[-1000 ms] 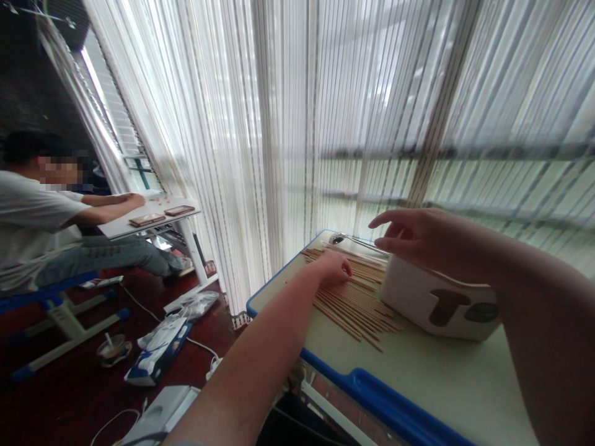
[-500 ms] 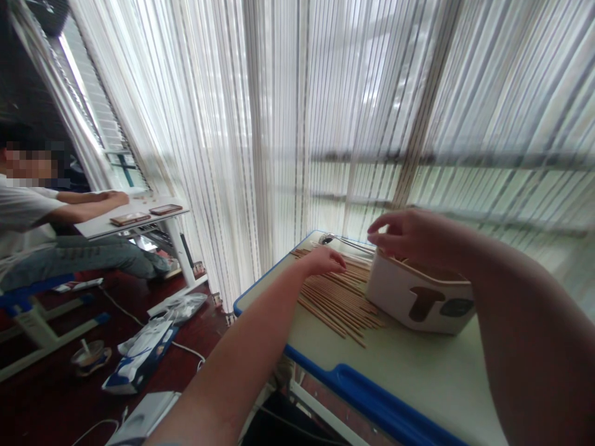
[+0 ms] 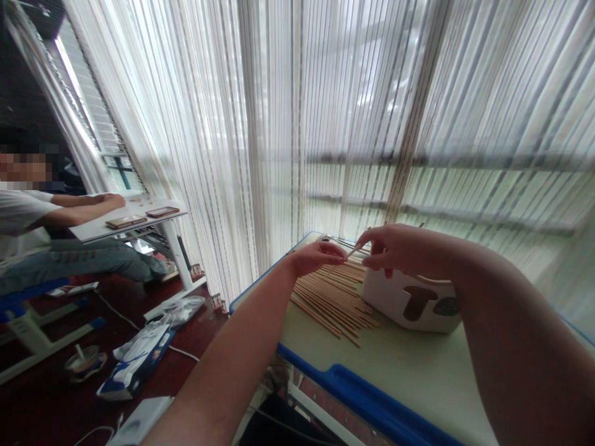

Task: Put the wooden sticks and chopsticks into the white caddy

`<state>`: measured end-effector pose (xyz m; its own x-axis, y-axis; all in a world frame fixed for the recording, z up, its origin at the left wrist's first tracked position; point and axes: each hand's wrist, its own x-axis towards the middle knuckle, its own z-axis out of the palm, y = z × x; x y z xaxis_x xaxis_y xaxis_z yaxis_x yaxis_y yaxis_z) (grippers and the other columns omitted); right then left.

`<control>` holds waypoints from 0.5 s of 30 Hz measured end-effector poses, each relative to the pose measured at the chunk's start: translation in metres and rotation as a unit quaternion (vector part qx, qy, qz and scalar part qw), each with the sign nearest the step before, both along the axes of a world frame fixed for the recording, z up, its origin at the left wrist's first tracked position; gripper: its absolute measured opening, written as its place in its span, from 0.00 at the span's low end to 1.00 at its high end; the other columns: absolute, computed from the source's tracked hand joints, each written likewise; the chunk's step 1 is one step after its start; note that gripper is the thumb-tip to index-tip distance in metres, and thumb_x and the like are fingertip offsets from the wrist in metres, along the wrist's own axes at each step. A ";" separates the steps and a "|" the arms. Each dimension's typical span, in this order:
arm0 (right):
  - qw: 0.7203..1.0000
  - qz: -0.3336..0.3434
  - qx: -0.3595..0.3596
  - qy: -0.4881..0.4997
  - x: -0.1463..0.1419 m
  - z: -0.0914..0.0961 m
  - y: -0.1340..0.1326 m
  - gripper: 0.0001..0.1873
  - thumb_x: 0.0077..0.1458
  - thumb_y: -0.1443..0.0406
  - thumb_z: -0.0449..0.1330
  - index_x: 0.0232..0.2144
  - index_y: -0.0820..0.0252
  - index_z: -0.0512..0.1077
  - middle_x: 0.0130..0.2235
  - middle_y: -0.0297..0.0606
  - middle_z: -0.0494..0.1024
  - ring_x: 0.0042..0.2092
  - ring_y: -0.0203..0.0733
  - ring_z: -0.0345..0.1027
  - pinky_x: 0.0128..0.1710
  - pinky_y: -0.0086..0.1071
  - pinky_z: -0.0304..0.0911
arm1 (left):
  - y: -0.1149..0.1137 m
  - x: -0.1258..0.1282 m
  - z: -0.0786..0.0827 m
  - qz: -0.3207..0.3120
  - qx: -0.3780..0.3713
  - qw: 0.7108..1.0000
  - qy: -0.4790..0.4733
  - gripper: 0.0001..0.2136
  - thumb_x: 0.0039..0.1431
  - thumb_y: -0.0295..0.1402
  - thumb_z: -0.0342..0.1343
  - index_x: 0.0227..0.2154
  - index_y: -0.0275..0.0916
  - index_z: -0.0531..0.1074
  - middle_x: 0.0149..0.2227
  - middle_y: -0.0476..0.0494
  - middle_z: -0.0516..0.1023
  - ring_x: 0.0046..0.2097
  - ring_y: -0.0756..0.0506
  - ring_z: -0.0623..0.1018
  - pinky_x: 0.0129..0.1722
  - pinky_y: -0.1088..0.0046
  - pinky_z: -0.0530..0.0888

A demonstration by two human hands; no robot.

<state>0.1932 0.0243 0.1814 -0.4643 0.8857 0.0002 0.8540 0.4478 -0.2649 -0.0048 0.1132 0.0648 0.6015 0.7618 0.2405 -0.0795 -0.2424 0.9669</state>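
A pile of thin wooden sticks (image 3: 331, 298) lies on a pale table with a blue rim (image 3: 357, 385). Beside the pile stands a white box with a brown letter on its side (image 3: 411, 301). My left hand (image 3: 318, 255) is raised just above the pile, fingers pinched on one end of a single stick (image 3: 353, 250). My right hand (image 3: 398, 249) hovers over the box's near corner and pinches the other end of that same stick. The two hands nearly meet.
Striped sheer curtains hang close behind the table. At the far left another person sits at a small white table (image 3: 125, 224) with two phones on it. A tissue pack (image 3: 134, 365), cables and a cup (image 3: 83, 360) lie on the dark red floor.
My left hand rose off the stick pile with one stick. My right hand went from open above the box to pinching that stick. The view swung slightly right.
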 end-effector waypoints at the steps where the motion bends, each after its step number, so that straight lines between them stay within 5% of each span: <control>1: 1.000 0.000 0.010 -0.008 -0.001 0.000 0.000 0.15 0.50 0.61 0.57 0.41 0.56 0.74 0.23 0.34 0.76 0.20 0.35 0.67 0.20 0.27 0.56 | 0.000 0.000 0.000 -0.005 0.001 1.000 -0.018 0.09 0.42 0.33 0.67 0.28 0.35 0.77 0.34 0.46 0.75 0.40 0.50 0.73 0.49 0.66 0.67; 15: 0.990 0.018 0.139 -0.019 -0.011 0.008 -0.005 0.15 0.54 0.58 0.51 0.31 0.58 0.75 0.21 0.34 0.75 0.21 0.33 0.64 0.24 0.29 0.54 | -0.002 0.001 0.000 -0.022 -0.017 0.999 -0.035 0.11 0.43 0.34 0.67 0.28 0.34 0.75 0.33 0.48 0.74 0.39 0.51 0.72 0.49 0.66 0.66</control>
